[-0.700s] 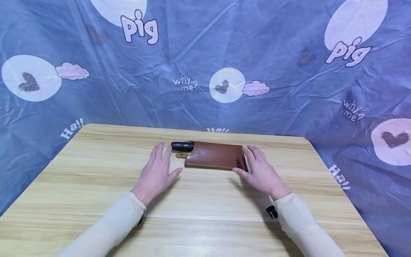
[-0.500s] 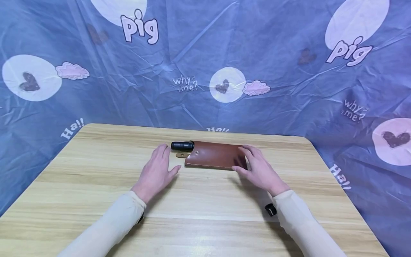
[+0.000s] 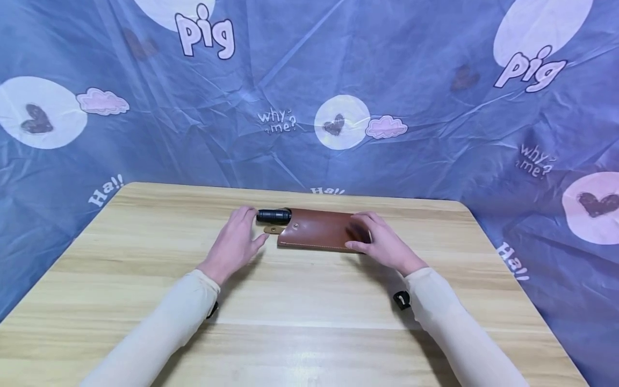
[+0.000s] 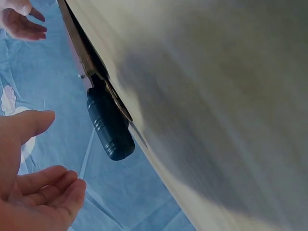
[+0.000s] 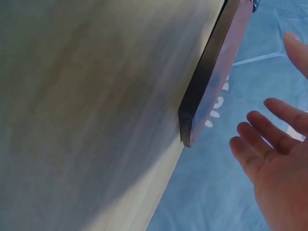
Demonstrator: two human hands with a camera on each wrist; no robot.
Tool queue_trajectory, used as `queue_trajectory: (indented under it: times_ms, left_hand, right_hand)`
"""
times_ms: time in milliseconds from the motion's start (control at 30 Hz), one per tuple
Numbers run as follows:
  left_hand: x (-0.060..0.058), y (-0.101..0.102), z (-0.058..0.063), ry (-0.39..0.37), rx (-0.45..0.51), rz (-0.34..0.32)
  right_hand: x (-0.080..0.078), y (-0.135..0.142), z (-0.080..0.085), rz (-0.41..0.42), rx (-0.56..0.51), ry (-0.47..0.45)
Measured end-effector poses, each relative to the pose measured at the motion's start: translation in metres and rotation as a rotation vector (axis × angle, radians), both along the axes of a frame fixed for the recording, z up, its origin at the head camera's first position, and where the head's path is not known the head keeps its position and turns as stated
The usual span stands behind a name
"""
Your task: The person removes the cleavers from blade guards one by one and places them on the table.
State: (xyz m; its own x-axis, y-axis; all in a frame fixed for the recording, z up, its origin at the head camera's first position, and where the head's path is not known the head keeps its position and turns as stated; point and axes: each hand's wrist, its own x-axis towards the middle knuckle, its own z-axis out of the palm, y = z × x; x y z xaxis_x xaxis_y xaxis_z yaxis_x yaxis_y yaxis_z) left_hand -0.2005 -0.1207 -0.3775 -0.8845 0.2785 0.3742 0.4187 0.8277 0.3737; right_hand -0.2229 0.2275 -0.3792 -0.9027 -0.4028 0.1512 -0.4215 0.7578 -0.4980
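Observation:
A brown leather sheath point(image 3: 319, 230) lies flat toward the far side of the table. Out of its left end sticks a black ribbed handle point(image 3: 273, 216); whatever the sheath covers is hidden. Just below the handle lies a tan snap strap point(image 3: 273, 230). My left hand point(image 3: 231, 244) is beside the handle's free end, thumb and fingers spread apart; the left wrist view shows a gap between it and the handle. Over the sheath's right end hovers my right hand point(image 3: 384, 244), its fingers slightly bent. The right wrist view shows those fingers apart from the sheath's end point(image 5: 207, 82).
The wood-grain table point(image 3: 300, 322) ends at a far edge a little behind the sheath. A blue printed cloth point(image 3: 425, 70) hangs behind and around it. Small black wrist mounts point(image 3: 402, 300) show under the sleeves.
My right hand has shifted left, farther over the sheath's right end. The left hand has moved slightly closer to the handle. The sheath rests in place while the head view tilts slightly.

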Motion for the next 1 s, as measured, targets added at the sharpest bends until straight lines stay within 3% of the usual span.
queue_trajectory:
  times_ms: [467, 1000]
  left_hand:
    - [-0.019, 0.002, 0.002, -0.015, 0.048, -0.064]
    - [-0.039, 0.003, 0.002, -0.204, 0.073, -0.110]
  right_hand:
    - [-0.019, 0.003, -0.004, 0.065, 0.026, -0.055]
    - [-0.032, -0.002, -0.005, 0.074, 0.012, -0.134]
